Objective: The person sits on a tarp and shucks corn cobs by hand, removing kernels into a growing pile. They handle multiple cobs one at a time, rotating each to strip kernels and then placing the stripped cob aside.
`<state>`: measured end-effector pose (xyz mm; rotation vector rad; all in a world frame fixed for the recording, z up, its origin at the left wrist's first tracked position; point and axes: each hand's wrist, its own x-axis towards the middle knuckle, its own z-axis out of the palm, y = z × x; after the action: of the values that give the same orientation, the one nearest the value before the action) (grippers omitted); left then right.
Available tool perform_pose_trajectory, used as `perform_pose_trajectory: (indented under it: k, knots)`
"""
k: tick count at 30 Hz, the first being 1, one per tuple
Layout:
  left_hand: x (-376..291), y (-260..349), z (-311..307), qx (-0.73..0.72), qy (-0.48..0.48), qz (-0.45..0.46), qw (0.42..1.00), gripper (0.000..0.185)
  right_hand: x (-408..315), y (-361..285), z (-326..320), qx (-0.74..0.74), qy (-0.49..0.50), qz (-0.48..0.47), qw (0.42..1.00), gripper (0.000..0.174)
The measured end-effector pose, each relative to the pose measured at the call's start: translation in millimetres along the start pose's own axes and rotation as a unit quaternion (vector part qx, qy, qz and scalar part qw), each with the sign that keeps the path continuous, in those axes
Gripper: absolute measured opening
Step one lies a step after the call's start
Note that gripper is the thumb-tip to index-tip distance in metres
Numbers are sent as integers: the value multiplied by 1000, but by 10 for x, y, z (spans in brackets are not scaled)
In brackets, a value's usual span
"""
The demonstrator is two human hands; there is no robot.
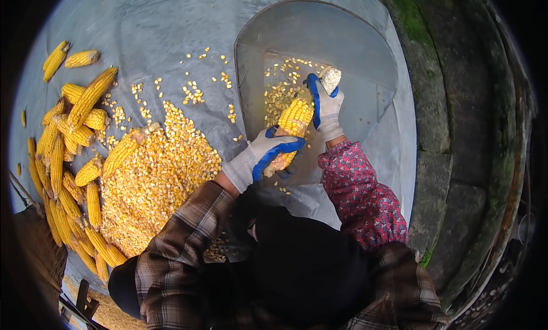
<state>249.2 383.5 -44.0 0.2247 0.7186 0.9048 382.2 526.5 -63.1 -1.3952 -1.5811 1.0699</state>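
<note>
My left hand, in a white knit glove with a blue coated palm, grips the lower part of a yellow ear of corn. Tilted up to the right, the ear still bears kernels in rows on the side facing me. My right hand, gloved alike, is closed around a pale corn cob stripped of kernels at its visible end. Its fingers are against the upper end of the ear, where a blur hides the contact. Below both hands lies a grey scoop-shaped metal tray with loose corn kernels in it.
A big heap of shelled kernels lies left of me on a grey sheet. One corn ear rests on it. Beyond is a pile of unshelled ears. Mossy stone slabs run along the right.
</note>
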Motion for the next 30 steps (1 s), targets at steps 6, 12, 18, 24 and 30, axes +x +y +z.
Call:
perform_pose_trajectory:
  k: [6, 12, 18, 24, 30]
  knots:
    - [-22, -85, -132, -93, -95, -36, 990, 44, 200, -35, -265, 234, -134, 200, 942, 35]
    - [15, -94, -150, -87, -34, -28, 995, 37, 198, -475, -415, 99, -315, 80, 940, 39]
    - [109, -213, 31, 137, 139, 73, 978, 37, -63, -251, -70, 36, -235, 168, 957, 29]
    - [111, -226, 93, 152, 86, 116, 978, 39, 212, 72, -379, -63, -13, 98, 993, 31]
    - [175, -284, 118, -36, 84, -23, 996, 39, -528, -49, -426, 255, -241, 283, 892, 50]
